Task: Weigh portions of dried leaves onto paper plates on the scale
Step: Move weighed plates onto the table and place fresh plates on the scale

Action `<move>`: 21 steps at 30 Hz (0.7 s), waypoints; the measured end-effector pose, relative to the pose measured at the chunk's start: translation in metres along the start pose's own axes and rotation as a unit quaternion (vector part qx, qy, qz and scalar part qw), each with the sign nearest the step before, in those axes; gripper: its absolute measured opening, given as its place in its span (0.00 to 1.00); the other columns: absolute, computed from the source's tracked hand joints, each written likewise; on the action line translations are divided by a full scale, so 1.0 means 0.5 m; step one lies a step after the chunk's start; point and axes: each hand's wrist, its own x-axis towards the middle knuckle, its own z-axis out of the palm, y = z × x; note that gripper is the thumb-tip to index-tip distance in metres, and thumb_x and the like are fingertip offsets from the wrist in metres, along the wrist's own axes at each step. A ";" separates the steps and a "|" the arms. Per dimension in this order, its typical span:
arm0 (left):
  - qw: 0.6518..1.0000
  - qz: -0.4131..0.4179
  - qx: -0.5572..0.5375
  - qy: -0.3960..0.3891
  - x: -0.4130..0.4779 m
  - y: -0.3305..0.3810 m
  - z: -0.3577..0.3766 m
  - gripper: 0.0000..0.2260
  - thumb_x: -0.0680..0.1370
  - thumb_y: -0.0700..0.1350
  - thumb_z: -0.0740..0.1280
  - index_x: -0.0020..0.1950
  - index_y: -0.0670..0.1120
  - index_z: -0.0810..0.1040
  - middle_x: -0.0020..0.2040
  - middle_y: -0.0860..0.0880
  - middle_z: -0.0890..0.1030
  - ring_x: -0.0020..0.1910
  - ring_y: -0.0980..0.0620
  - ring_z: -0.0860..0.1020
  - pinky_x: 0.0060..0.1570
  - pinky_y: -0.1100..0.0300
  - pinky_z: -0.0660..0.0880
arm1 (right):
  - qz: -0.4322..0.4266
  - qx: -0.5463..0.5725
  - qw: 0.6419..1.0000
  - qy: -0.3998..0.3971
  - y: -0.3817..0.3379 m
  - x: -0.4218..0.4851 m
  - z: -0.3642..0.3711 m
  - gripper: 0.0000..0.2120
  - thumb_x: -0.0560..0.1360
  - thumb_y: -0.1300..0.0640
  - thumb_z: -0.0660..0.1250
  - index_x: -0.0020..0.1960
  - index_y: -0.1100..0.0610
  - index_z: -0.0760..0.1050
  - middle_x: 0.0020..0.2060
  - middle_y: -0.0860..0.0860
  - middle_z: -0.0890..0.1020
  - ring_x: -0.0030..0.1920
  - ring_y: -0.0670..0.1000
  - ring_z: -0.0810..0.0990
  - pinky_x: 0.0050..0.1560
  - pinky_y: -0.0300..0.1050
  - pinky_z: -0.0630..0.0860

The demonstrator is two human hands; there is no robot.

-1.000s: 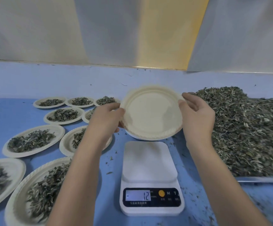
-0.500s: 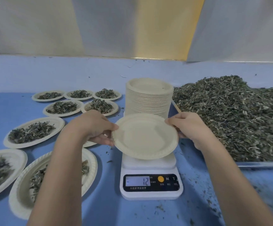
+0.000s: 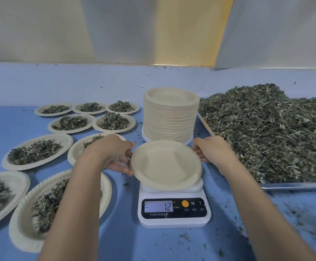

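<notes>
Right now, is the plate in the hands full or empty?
Empty. The plate shows only its bare cream inside, no leaves. The left hand and right hand hold its rim over the scale.

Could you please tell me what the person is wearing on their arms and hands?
Nothing visible: the left hand and right hand wear no gloves, and no sleeves, watch or bracelet show anywhere up to the frame edge.

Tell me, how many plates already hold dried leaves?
9 plates, all left of the scale: three at the back, two next, two mid-table (one behind the left forearm), two nearest. Others may lie off-frame.
</notes>
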 end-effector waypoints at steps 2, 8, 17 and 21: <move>1.000 -0.001 0.004 -0.001 0.002 -0.001 0.002 0.16 0.81 0.49 0.60 0.50 0.35 0.75 0.37 0.39 0.83 0.24 0.47 0.81 0.21 0.64 0.75 | -0.001 -0.004 1.000 0.002 0.002 0.002 0.000 0.19 0.76 0.53 0.64 0.49 0.71 0.79 0.45 0.66 0.83 0.39 0.55 0.76 0.54 0.61 0.77; 1.000 -0.013 0.010 0.008 0.010 -0.004 0.001 0.17 0.81 0.50 0.62 0.49 0.35 0.76 0.35 0.40 0.84 0.26 0.47 0.82 0.21 0.63 0.76 | -0.014 -0.007 1.000 0.010 0.005 0.007 -0.002 0.18 0.76 0.55 0.62 0.49 0.72 0.78 0.36 0.59 0.82 0.38 0.55 0.77 0.48 0.55 0.77; 0.942 0.223 0.082 0.237 0.024 0.016 0.017 0.11 0.77 0.42 0.62 0.39 0.41 0.80 0.36 0.44 0.81 0.35 0.48 0.76 0.41 0.54 0.75 | -0.039 0.062 0.994 0.080 0.019 0.019 -0.028 0.10 0.76 0.55 0.63 0.41 0.58 0.80 0.35 0.49 0.82 0.38 0.50 0.81 0.52 0.56 0.79; 0.952 0.273 -0.071 0.122 -0.012 0.066 0.091 0.10 0.77 0.41 0.62 0.40 0.47 0.81 0.36 0.52 0.83 0.35 0.56 0.81 0.39 0.62 0.75 | -0.036 0.007 0.996 0.087 0.027 0.031 -0.066 0.12 0.75 0.55 0.63 0.41 0.63 0.78 0.34 0.51 0.80 0.34 0.51 0.77 0.45 0.50 0.78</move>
